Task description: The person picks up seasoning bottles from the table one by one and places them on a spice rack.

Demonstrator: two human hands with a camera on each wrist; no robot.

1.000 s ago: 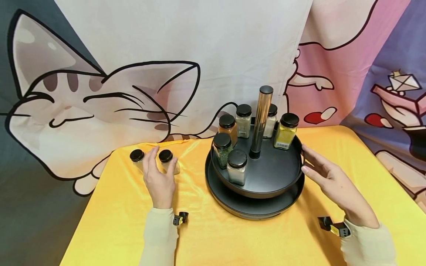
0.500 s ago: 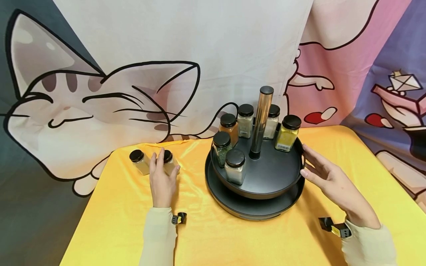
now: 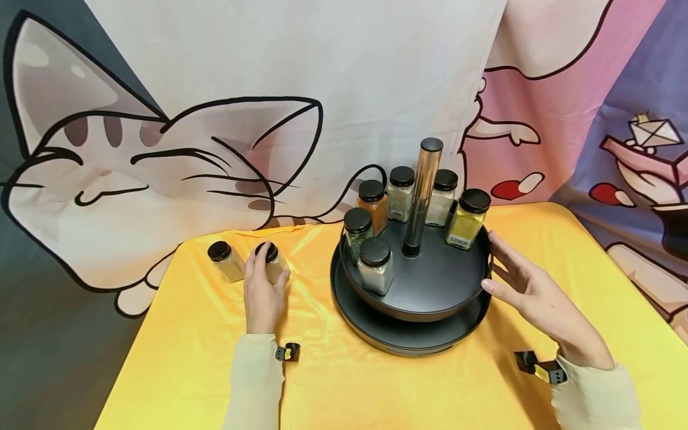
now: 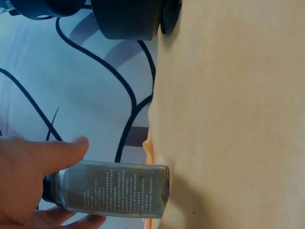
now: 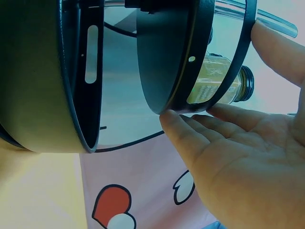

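Note:
My left hand is around a square glass spice jar with a black lid, thumb on one side and fingers on the other. In the left wrist view, rows of white print show on this jar, its base close to the cloth. My right hand has its fingers extended, touching the rim of the black two-tier turntable's upper tray. In the right wrist view, the fingertips meet that tray's underside edge, near a jar of yellow spice.
A second pale jar stands left of my left hand. On the upper tray are a green-filled jar, an orange-filled jar and several pale ones around the central post. The lower tray sits on yellow cloth.
My left hand has moved slightly right and closed around the right-hand loose jar. The upper tray has turned a little clockwise seen from above, carrying its jars; my right hand stays at its rim.

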